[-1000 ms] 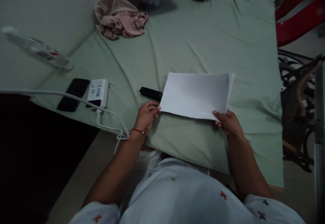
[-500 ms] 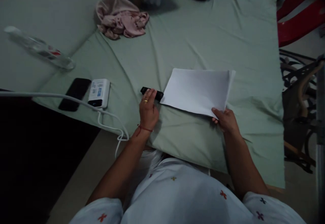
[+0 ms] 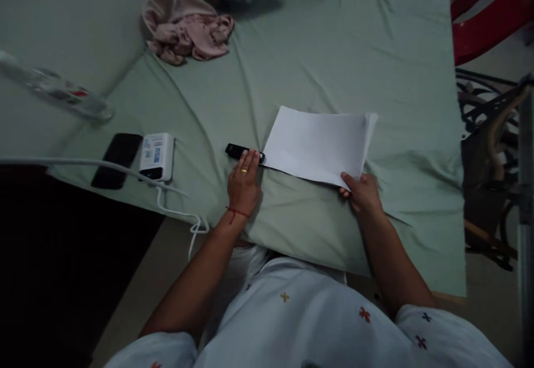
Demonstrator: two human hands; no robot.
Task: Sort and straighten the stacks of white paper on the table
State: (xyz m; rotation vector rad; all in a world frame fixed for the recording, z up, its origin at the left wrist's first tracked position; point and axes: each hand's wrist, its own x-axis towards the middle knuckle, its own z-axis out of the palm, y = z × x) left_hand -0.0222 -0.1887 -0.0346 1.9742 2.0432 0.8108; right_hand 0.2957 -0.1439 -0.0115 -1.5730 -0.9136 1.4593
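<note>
A stack of white paper sheets (image 3: 319, 144) lies on the pale green bedsheet (image 3: 317, 62). My right hand (image 3: 361, 192) pinches the stack's near right corner. A small black oblong object (image 3: 238, 151), perhaps a stapler, lies just left of the paper. My left hand (image 3: 243, 181) rests flat with its fingertips on the near end of that black object; a ring and a red wrist thread show on it.
A black phone (image 3: 116, 160) and a white power bank (image 3: 156, 156) with a white cable (image 3: 175, 212) lie at the bed's left edge. Pink cloth (image 3: 187, 34) sits farther back. A clear bottle (image 3: 54, 89) lies at left. Red chairs (image 3: 488, 17) and dark furniture (image 3: 488, 151) stand at right.
My left hand let go of the paper's left corner and moved up to the black object. My right hand kept its hold on the paper. The view shifted slightly.
</note>
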